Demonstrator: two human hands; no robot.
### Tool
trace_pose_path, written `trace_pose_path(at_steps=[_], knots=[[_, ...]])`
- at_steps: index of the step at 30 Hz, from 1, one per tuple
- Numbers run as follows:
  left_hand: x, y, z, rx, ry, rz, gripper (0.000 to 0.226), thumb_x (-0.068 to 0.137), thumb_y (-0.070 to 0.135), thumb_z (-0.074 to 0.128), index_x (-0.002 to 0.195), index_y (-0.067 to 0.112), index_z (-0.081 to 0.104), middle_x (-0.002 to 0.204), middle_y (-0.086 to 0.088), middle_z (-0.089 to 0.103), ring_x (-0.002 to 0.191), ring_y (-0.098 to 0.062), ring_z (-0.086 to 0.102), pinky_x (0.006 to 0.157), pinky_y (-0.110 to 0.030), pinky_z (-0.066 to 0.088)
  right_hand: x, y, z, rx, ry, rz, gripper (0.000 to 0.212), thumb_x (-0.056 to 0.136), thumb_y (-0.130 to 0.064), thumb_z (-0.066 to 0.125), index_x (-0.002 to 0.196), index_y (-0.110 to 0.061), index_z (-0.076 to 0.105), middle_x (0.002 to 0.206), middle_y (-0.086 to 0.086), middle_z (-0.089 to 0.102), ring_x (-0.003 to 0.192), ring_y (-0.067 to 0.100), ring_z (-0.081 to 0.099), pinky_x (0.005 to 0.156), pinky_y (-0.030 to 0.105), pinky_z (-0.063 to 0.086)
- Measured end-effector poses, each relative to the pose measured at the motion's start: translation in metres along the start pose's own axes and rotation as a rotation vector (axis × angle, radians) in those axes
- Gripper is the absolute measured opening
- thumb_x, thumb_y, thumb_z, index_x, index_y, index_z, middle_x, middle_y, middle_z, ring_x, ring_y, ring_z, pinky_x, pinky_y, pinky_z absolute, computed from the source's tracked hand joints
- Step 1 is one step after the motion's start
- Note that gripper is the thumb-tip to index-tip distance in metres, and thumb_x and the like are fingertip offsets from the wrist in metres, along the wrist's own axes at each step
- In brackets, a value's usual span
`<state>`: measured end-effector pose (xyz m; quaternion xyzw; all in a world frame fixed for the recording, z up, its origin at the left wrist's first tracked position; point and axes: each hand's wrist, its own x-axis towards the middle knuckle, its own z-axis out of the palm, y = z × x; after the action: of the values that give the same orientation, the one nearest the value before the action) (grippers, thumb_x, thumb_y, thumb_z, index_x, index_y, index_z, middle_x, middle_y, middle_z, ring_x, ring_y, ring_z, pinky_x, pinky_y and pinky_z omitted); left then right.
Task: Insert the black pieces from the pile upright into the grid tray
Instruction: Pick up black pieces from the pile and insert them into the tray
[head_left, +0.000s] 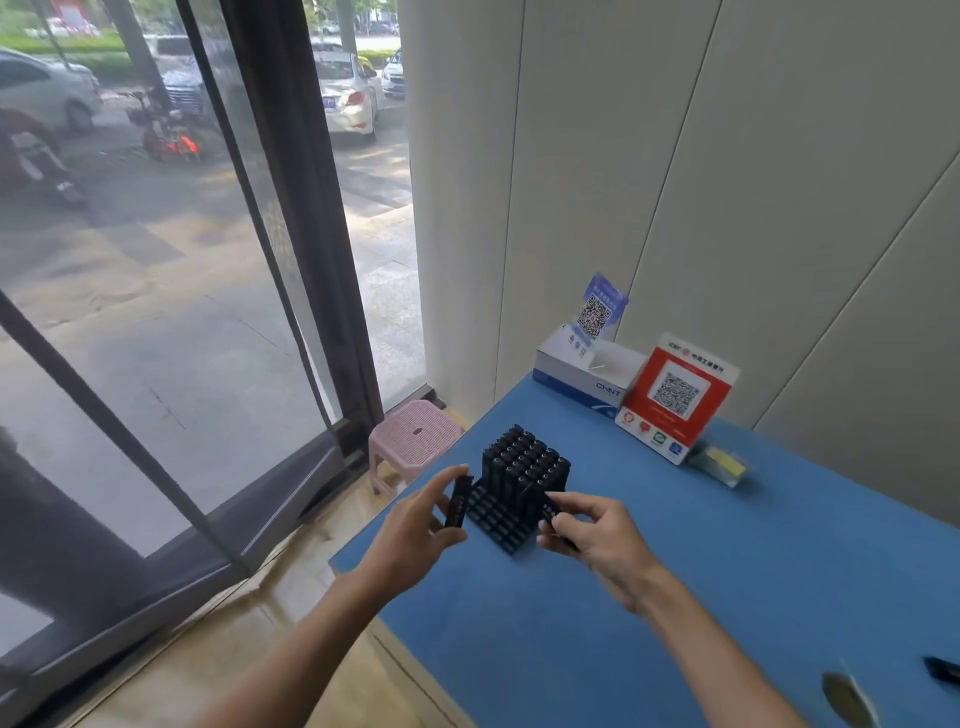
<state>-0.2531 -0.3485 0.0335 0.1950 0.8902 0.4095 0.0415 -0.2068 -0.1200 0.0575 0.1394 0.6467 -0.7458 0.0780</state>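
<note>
Far left, a glass door (171, 291) looks out on a street with parked cars, and just inside it a pink stool (413, 441) stands on the floor by the corner of the blue table (649, 597). Next comes the left hand (415, 525), raised above the table edge, thumb and fingers pinching one black piece (460, 501) held roughly upright, just left of the grid tray (501, 525). The tray sits near the table's left corner; its far rows are packed with upright black pieces (527, 467), its near rows show open slots. At the tray's right side the right hand (592, 540) has its fingers curled round another black piece (551, 512), the tip close against the standing rows. Behind, by the wall, are a white box (582, 376) and a red QR sign (675, 397). At the far right edge lies a loose black piece (943, 673).
</note>
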Motion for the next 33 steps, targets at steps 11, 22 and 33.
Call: trace_pose_path(at_steps=[11, 22, 33], knots=[[0.085, -0.039, -0.014, -0.034, -0.183, 0.167, 0.065, 0.082, 0.021, 0.069, 0.133, 0.041, 0.036, 0.103, 0.012, 0.053, 0.077, -0.002, 0.062, 0.073, -0.018, 0.052, 0.036, -0.011, 0.036, -0.318, 0.316, -0.186, 0.014, 0.079, -0.008, 0.072, 0.09, -0.016, 0.068, 0.078, -0.001, 0.07, 0.068, 0.01, 0.064, 0.065, 0.022, 0.052], [0.135, -0.076, -0.013, -0.061, -0.407, 0.416, 0.055, 0.088, 0.013, 0.062, 0.13, 0.041, 0.04, 0.1, 0.008, 0.053, 0.075, -0.004, 0.059, 0.06, -0.015, 0.051, 0.053, 0.017, 0.095, -0.546, 0.736, -0.312, 0.031, 0.079, -0.009, 0.072, 0.098, -0.031, 0.063, 0.092, -0.003, 0.065, 0.069, 0.007, 0.066, 0.069, 0.019, 0.054], [0.143, -0.088, -0.001, -0.115, -0.41, 0.471, 0.038, 0.089, 0.012, 0.06, 0.123, 0.026, 0.05, 0.098, 0.004, 0.055, 0.079, -0.008, 0.06, 0.073, -0.026, 0.054, 0.075, 0.038, 0.107, -0.974, 0.818, -0.322, 0.016, 0.078, -0.015, 0.073, 0.094, -0.018, 0.068, 0.091, -0.009, 0.062, 0.089, 0.014, 0.054, 0.075, 0.026, 0.046]])
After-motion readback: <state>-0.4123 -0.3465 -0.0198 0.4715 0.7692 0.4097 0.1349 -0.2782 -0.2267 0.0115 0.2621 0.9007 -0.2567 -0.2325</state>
